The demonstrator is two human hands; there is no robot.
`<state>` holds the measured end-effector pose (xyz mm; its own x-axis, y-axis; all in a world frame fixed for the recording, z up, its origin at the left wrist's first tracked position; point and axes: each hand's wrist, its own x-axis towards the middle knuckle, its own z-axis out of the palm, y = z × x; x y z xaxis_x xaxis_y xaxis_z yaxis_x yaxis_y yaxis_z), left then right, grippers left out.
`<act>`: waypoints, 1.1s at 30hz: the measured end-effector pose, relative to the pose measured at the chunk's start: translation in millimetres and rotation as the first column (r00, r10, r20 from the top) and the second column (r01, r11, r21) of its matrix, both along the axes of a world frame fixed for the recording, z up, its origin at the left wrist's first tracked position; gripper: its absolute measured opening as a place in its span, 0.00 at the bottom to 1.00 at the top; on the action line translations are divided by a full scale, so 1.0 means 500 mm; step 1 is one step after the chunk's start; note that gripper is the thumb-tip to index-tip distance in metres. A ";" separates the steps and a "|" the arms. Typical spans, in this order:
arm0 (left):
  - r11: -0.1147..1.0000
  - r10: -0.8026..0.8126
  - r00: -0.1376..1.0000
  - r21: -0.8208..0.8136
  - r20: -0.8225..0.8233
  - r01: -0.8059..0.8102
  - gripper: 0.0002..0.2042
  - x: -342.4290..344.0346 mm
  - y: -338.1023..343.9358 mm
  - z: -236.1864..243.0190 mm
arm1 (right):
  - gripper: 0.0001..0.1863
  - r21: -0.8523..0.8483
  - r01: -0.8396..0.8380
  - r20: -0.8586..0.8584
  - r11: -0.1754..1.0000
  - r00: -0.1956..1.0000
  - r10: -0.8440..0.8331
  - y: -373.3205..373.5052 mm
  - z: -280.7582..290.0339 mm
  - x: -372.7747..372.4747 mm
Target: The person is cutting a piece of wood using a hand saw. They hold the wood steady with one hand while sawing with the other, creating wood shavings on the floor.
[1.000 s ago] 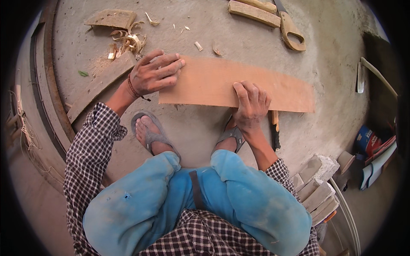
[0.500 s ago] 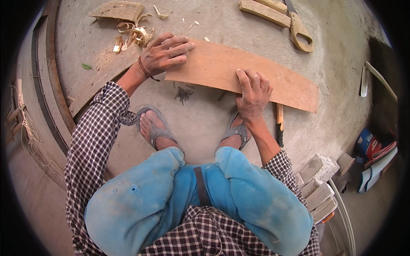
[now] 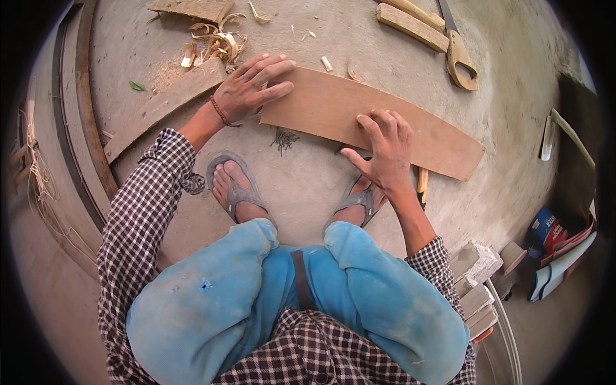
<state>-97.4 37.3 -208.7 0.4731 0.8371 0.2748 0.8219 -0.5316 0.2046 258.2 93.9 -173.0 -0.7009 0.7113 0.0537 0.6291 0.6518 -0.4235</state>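
Observation:
My left hand (image 3: pixel 253 86) rests at the left end of a thin, long reddish plywood strip (image 3: pixel 321 102), fingers apart and reaching over its upper corner. My right hand (image 3: pixel 385 147) lies over the strip's lower edge with fingertips on it and thumb stuck out, open. A small pile of dark nails (image 3: pixel 284 140) lies on the concrete below the strip's left part. A tool with an orange-and-black handle (image 3: pixel 422 183) pokes out from under the strip. A pale plank (image 3: pixel 154 112) lies to the left of my left hand.
Wood shavings (image 3: pixel 221 48), a wood block (image 3: pixel 191 8), two short battens (image 3: pixel 410 27) and a handsaw (image 3: pixel 462 61) lie above the strip. Pale broken blocks (image 3: pixel 478 266) sit at lower right. A long-handled tool (image 3: pixel 574 135) is at the right; long boards (image 3: pixel 93 128) run along the left.
The strip has shifted away from my body and tilted, its right end lower, uncovering the nails. My right thumb has come off the strip's near edge and spread out.

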 end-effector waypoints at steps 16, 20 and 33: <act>0.653 0.718 0.502 -0.716 0.482 -0.247 0.17 0.082 0.041 0.047 | 0.17 -0.567 -0.097 0.052 0.818 0.987 0.152 0.243 -0.002 -0.092; 0.539 0.770 0.479 -0.831 0.421 -0.136 0.21 0.069 0.071 0.052 | 0.16 -0.591 -0.067 -0.006 0.804 0.997 0.079 0.233 0.014 -0.081; 0.461 0.837 0.393 -0.878 0.382 -0.130 0.19 0.087 0.056 0.053 | 0.18 -0.696 -0.075 -0.014 0.714 0.996 0.092 0.256 -0.002 -0.072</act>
<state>-53.9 65.2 -182.3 -0.1729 0.8631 -0.4745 0.2057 0.5027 0.8396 222.2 221.7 -173.8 -0.7542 0.4807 -0.4473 0.6003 0.2287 -0.7664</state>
